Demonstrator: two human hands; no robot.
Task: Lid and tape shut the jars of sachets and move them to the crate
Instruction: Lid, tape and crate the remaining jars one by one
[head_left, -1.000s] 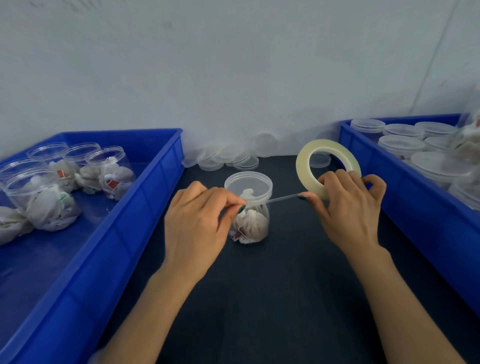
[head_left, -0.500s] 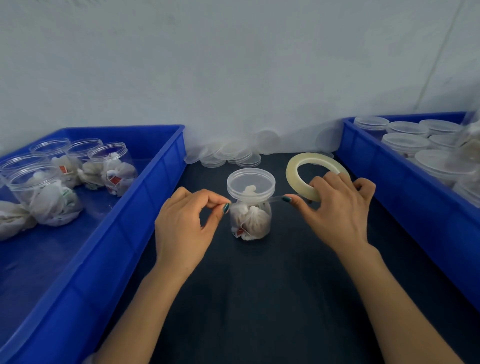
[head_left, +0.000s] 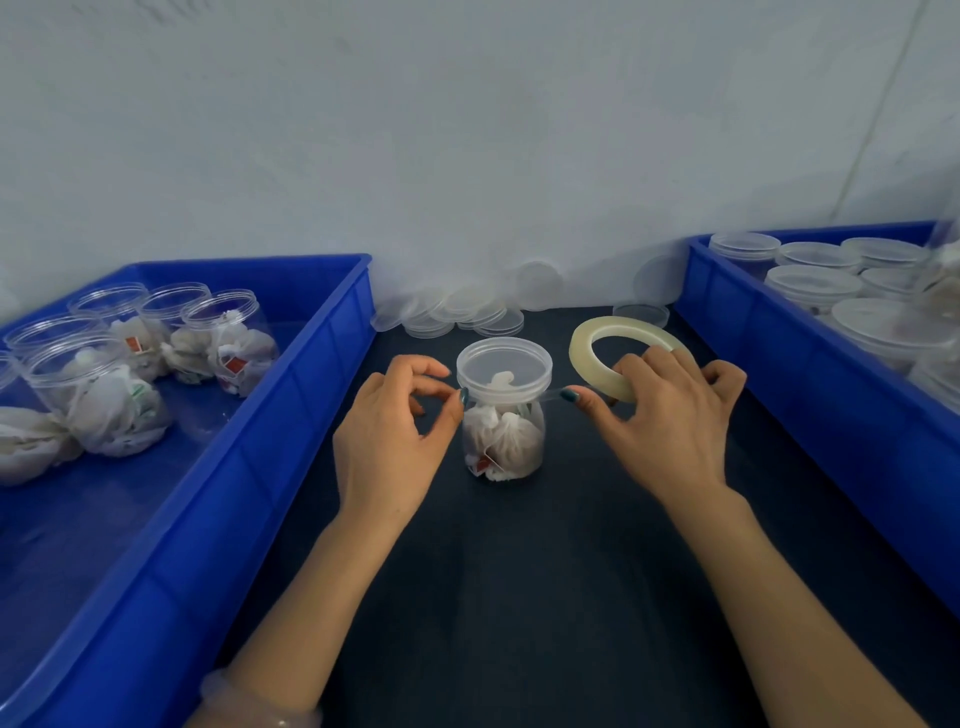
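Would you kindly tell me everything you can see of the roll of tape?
The roll of tape is a pale yellowish translucent ring with a wide open centre. It is held tilted over the dark table, right of the lidded jar. The right hand grips its near side, fingers curled over the rim. A clear strip runs from it across the jar's front, at the lower edge of the lid, to the left hand, which pinches its end.
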